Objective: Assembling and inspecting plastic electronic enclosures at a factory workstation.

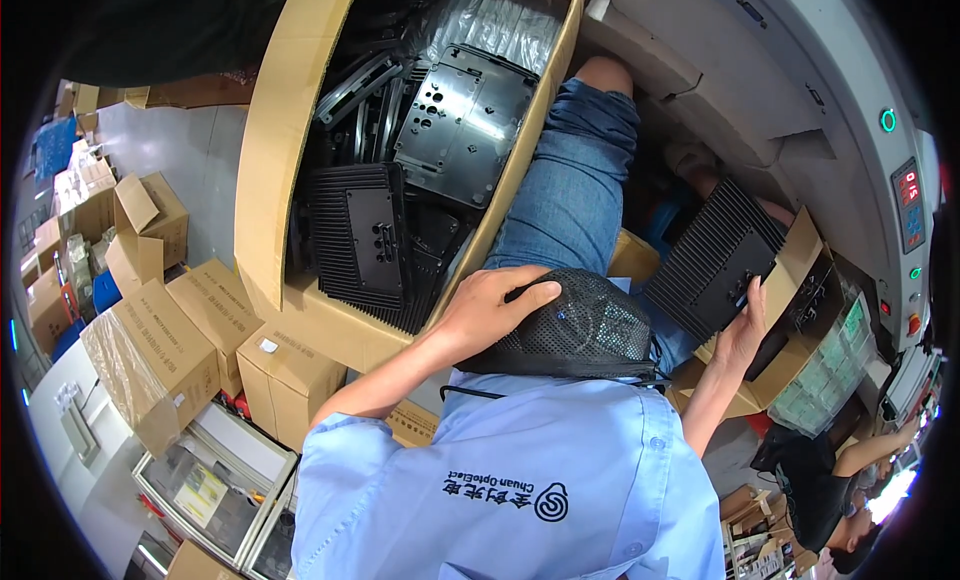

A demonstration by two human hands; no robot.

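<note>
Mesh pouch (575,325): black, at the person's front.
Left hand (495,305): on the pouch's left side, thumb and fingers slightly parted; whether it grips cannot be told.
Right hand (738,338): right of the pouch, holding a ribbed black panel (715,265) by its lower right edge.
Panel: tilted, beyond the pouch to the right, just beside a small carton (798,248)'s raised flap.
Open room: beyond the pouch, above a denim-clad leg (565,195), between panel and large carton (285,110).
Far edge: grey machine (860,90), beyond the pouch, right.
</note>
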